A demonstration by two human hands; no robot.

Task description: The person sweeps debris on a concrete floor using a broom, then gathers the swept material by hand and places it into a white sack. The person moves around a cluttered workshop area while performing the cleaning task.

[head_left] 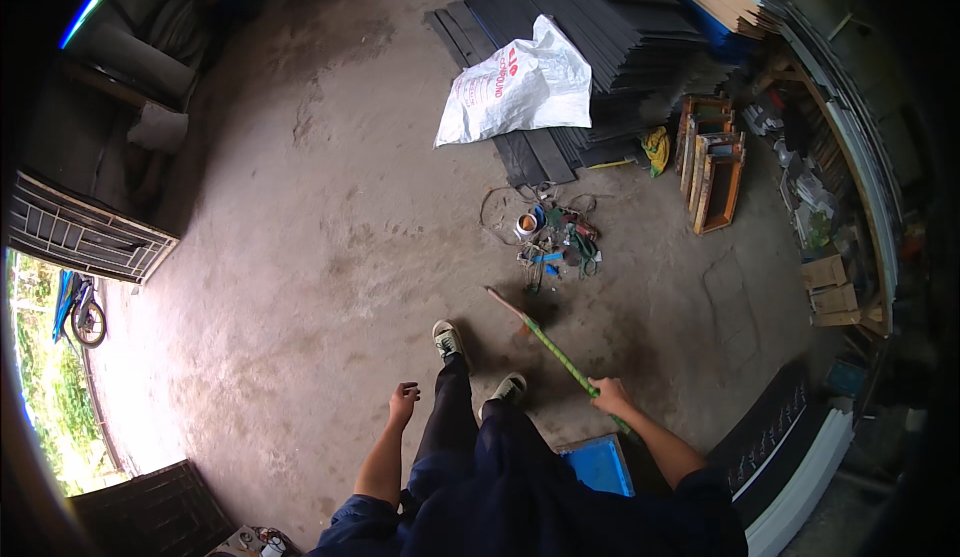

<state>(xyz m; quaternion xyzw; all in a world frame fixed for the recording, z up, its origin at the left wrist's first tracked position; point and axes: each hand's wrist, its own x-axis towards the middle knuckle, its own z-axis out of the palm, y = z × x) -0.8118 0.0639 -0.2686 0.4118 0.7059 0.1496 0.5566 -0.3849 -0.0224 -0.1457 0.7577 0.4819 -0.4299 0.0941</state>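
My right hand (610, 397) is closed round a long thin stick (558, 353), mostly green, with a bare brownish far end. It slants up and to the left from my grip, over the concrete floor (300, 257); the near end passes just behind the hand. To the left of my leg, my left hand (404, 402) hangs with its fingers loosely bent and a little apart, holding nothing. Ahead of the stick's tip lies a small heap of tangled cords and tools (570, 242), with a white round can (526, 224) in it.
A white woven sack (520, 87) lies against stacked dark panels (590, 27). Wooden frames (715, 172) stand at the right, near a yellow bag (656, 151). A blue tray (600, 465) is close by my right side. Beyond the left gate (85, 227) stands a bicycle (86, 322).
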